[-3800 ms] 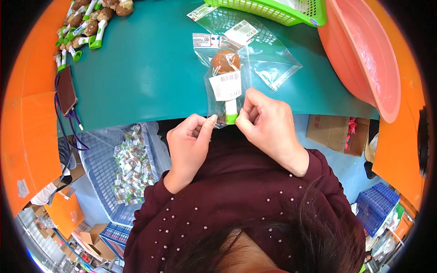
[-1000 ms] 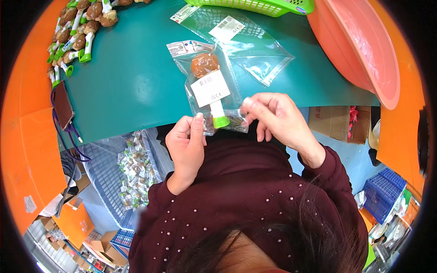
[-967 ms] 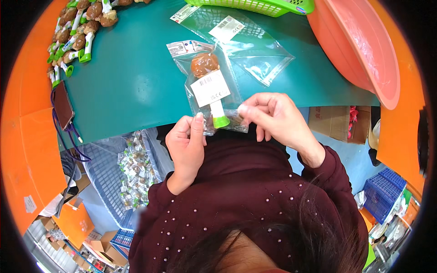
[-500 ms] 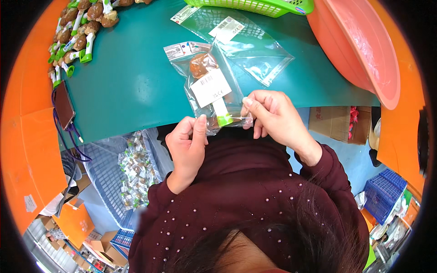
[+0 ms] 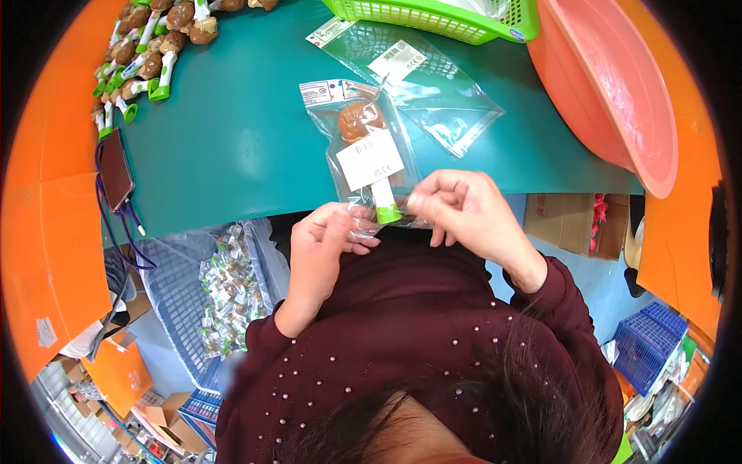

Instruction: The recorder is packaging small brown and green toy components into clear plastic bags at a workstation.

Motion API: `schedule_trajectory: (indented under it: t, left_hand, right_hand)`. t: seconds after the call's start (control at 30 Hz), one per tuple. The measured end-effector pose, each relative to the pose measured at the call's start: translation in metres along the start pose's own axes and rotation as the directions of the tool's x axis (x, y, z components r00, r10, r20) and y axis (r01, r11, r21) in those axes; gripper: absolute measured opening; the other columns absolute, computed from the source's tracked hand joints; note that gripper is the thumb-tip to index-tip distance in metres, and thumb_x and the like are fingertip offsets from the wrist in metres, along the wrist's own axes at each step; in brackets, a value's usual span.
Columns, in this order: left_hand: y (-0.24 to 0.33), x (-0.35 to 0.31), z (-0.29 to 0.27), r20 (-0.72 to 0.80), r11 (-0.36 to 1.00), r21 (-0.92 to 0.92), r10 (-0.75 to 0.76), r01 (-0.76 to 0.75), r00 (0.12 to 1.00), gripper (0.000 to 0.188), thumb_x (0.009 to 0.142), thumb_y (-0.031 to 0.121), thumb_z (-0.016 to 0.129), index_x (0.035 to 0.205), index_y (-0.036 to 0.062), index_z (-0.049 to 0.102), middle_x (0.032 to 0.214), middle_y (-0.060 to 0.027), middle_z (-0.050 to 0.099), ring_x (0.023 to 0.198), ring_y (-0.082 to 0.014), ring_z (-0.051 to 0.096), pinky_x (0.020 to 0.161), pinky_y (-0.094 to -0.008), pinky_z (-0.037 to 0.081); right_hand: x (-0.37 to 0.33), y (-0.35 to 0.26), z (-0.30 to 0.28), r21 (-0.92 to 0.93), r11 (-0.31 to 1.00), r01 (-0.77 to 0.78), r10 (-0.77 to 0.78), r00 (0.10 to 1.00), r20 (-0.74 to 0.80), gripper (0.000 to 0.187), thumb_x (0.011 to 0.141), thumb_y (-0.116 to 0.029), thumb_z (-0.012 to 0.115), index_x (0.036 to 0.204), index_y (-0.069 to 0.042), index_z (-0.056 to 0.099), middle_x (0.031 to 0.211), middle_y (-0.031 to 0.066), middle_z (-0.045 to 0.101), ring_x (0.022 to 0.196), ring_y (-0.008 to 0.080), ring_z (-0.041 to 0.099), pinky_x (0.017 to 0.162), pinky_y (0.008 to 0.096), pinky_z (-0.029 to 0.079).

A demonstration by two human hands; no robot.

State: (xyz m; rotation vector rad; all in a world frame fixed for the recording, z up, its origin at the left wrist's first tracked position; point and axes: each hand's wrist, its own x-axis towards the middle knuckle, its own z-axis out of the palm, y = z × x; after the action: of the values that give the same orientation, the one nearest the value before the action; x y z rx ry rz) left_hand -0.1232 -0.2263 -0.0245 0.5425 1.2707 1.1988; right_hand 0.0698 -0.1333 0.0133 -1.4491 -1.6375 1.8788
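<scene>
head: hands point(image 5: 315, 241) point(image 5: 473, 216) hold crinkled clear bag point(image 5: 369, 160), round-headed toy point(image 5: 360, 121) inside

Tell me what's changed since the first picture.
The bagged toy has shifted slightly toward the person, its top leaning further left. The left hand and right hand are farther apart at its lower end, neither visibly letting go. The flat clear bag, green basket and coral basin stay put.

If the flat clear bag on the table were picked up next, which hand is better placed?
Probably the right hand: the flat bag lies beyond it, farther from the left hand. Both, though, are at the near end of the filled bag.
</scene>
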Motion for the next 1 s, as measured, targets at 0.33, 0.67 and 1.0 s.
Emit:
schedule_trajectory:
  t: [0.33, 0.67, 1.0]
  left_hand:
    - [0.031, -0.017, -0.021, -0.035, 0.991, 0.088, 0.101, -0.097, 0.994, 0.018, 0.092, 0.009, 0.063, 0.101, -0.0062, 0.065, 0.081, -0.0134, 0.070, 0.067, -0.0178, 0.067, 0.062, -0.0274, 0.054]
    - [0.131, -0.007, -0.217, -0.630, 0.759, 0.652, 0.541, 0.000, 0.557, 0.036, 0.093, 0.035, 0.064, 0.103, 0.0006, 0.069, 0.078, -0.0087, 0.067, 0.065, -0.0122, 0.060, 0.059, -0.0234, 0.047]
    - [0.250, 0.106, -0.158, -0.147, 0.019, 0.978, 0.770, 0.209, 0.620, 0.054, 0.082, 0.034, 0.071, 0.126, 0.0056, 0.057, 0.111, -0.0162, 0.066, 0.107, -0.0336, 0.060, 0.087, -0.0440, 0.049]
  right_hand:
    - [-0.004, -0.014, 0.013, 0.338, 0.941, 0.017, -0.112, 0.958, 0.264, 0.017, 0.091, -0.008, 0.065, 0.105, 0.000, 0.061, 0.086, 0.0071, 0.069, 0.063, 0.0093, 0.064, 0.055, 0.0199, 0.049]
    - [0.010, -0.037, -0.034, -0.888, 0.314, 0.336, -0.767, 0.641, -0.029, 0.046, 0.078, -0.025, 0.074, 0.119, -0.010, 0.061, 0.123, 0.0113, 0.057, 0.111, 0.0305, 0.054, 0.093, 0.0424, 0.041]
    - [-0.003, -0.059, 0.029, -0.825, 0.303, 0.477, -0.781, 0.620, 0.071, 0.049, 0.075, -0.029, 0.076, 0.120, -0.014, 0.063, 0.115, 0.0074, 0.057, 0.106, 0.0283, 0.054, 0.093, 0.0411, 0.037]
